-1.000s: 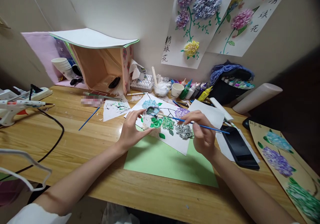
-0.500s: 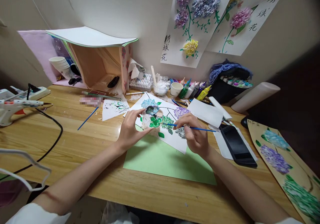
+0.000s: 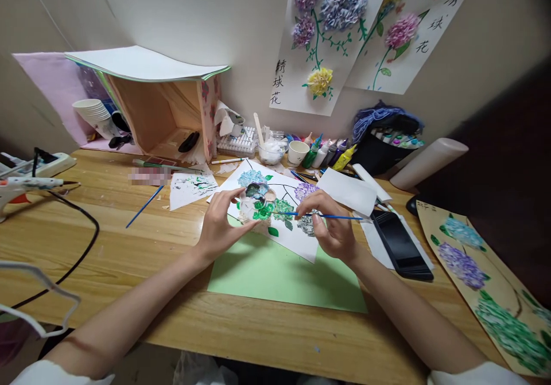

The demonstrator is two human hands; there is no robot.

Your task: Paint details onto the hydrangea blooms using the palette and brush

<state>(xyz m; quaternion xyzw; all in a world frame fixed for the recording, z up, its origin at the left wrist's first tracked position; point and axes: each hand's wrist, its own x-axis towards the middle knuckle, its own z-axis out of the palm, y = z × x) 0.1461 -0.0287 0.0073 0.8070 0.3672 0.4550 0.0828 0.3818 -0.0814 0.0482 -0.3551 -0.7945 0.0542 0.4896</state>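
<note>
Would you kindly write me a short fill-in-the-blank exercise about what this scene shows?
1. The right hand holds a paintbrush with a ____ handle.
2. The paint palette is held in the person's ____ hand.
3. Partly beneath the white flower painting lies a sheet coloured light ____.
4. The lowest flower on the left wall poster is ____.

Missing words: blue; left; green; yellow.

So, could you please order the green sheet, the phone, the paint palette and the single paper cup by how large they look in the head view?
1. Green sheet, though partly covered
2. Phone
3. Paint palette, in the left hand
4. Single paper cup
</note>
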